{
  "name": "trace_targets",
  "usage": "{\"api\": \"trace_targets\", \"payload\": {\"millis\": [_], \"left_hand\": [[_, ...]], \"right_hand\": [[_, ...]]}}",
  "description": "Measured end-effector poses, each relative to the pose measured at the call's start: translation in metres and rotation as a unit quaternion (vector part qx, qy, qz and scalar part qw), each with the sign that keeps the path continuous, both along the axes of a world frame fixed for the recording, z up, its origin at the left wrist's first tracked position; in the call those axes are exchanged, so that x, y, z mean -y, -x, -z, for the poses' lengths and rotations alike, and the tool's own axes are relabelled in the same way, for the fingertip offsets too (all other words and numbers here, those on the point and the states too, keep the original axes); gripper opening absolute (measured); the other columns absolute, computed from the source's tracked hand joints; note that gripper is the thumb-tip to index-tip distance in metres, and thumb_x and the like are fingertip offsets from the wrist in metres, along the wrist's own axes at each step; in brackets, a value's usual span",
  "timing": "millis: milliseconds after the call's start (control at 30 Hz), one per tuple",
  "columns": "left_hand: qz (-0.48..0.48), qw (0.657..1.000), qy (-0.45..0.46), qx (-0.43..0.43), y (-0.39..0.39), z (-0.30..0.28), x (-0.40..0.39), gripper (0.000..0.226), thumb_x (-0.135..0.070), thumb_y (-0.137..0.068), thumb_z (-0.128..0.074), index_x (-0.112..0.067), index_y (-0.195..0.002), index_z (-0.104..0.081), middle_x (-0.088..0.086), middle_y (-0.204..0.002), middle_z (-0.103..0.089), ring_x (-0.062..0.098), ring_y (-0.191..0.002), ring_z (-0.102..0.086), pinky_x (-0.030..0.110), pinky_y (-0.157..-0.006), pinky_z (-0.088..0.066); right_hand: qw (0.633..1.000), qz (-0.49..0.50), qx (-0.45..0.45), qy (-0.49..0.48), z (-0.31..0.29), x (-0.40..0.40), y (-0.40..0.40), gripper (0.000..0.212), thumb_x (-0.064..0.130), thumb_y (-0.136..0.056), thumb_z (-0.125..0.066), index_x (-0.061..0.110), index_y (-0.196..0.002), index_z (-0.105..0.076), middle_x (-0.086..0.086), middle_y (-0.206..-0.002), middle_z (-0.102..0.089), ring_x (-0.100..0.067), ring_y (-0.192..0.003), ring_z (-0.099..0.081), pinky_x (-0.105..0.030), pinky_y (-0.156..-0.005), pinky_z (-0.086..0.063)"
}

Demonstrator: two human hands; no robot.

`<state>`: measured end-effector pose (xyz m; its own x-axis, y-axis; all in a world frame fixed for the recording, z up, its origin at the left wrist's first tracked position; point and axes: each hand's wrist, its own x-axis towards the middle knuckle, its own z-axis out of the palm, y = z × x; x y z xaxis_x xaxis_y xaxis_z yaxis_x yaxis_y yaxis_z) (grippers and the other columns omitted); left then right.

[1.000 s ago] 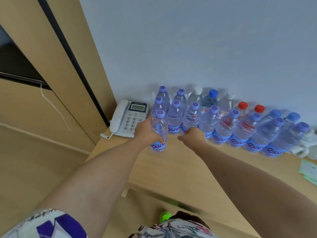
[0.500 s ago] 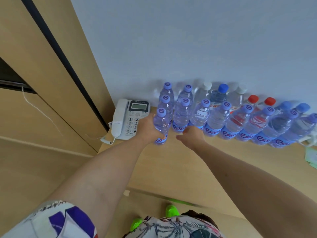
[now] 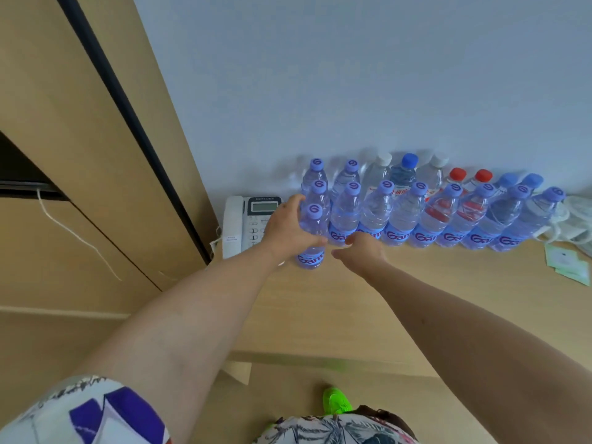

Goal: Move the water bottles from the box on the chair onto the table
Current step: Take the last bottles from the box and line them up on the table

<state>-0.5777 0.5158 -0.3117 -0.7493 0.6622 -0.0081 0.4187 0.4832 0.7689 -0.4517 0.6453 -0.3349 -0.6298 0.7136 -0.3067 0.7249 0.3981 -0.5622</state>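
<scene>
Gripping a purple-capped water bottle (image 3: 312,238) around its middle, the left hand (image 3: 288,227) has its thumb curled across the near side and its fingers wrapped behind, where they are hidden. That bottle stands upright on the wooden table (image 3: 320,309), its blue label facing the camera, just near of the far-left end of the bottle rows. The right hand (image 3: 362,251) sits just right of it, fingers loosely bent and pointing left toward the bottle, thumb tip close to the left thumb; it holds nothing, and whether a fingertip touches the bottle cannot be told. Behind both hands a front row of purple-capped bottles (image 3: 442,216) runs to the right, shoulder to shoulder, labels forward. A back row against the pale wall (image 3: 352,75) mixes caps: two purple at the left, then a white-capped bottle (image 3: 381,168), a blue-capped bottle (image 3: 406,169), another white, two red-capped bottles (image 3: 469,177), and two pale blue at the far right. Left of the bottles, a white desk telephone (image 3: 246,219) lies partly covered by the left wrist. Green paper slips (image 3: 567,264) rest at the table's right edge, with white bundled material (image 3: 576,219) just beyond them. A bright green shoe (image 3: 336,401) shows on the floor below the table's near edge.
</scene>
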Motion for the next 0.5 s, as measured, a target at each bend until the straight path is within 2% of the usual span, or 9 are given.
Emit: {"api": "trace_targets", "payload": {"millis": [133,267,400,500], "left_hand": [[0.059,0.993,0.039,-0.096,-0.002,-0.021,0.01,0.1,-0.044,-0.059,-0.093,-0.025,-0.143,-0.043,0.005,-0.134,-0.054,0.024,-0.123,-0.051,0.035,-0.097,-0.045],[0.107,0.976,0.04,-0.183,-0.016,-0.039,0.011,0.098,-0.049,-0.058,-0.092,-0.02,-0.141,-0.05,0.006,-0.133,-0.058,0.029,-0.124,-0.051,0.039,-0.1,-0.045],[0.16,0.945,0.085,-0.272,-0.046,-0.045,-0.002,0.095,-0.058,-0.065,-0.084,-0.026,-0.145,-0.044,0.003,-0.145,-0.048,0.028,-0.137,-0.039,0.045,-0.11,-0.036],[0.221,0.922,0.095,-0.304,-0.078,-0.044,-0.021,0.098,-0.059,-0.07,-0.08,-0.026,-0.151,-0.038,0.003,-0.151,-0.041,0.026,-0.143,-0.03,0.046,-0.116,-0.027]], "right_hand": [[0.999,0.013,-0.031,-0.024,-0.019,0.019,-0.006,0.041,0.029,-0.082,-0.073,0.013,-0.118,-0.061,-0.004,-0.099,-0.065,-0.024,-0.09,-0.063,-0.035,-0.072,-0.052],[0.997,0.048,-0.042,-0.052,-0.03,0.03,-0.036,0.056,0.034,-0.082,-0.075,0.021,-0.133,-0.057,-0.003,-0.123,-0.065,-0.025,-0.109,-0.062,-0.039,-0.087,-0.054],[0.992,0.108,-0.02,-0.063,-0.036,0.032,-0.085,0.066,0.038,-0.081,-0.076,0.025,-0.141,-0.052,-0.005,-0.13,-0.059,-0.027,-0.122,-0.056,-0.04,-0.098,-0.049],[0.984,0.16,-0.005,-0.072,-0.042,0.03,-0.128,0.071,0.039,-0.08,-0.076,0.027,-0.144,-0.048,-0.007,-0.135,-0.054,-0.027,-0.128,-0.05,-0.041,-0.101,-0.047]]}}
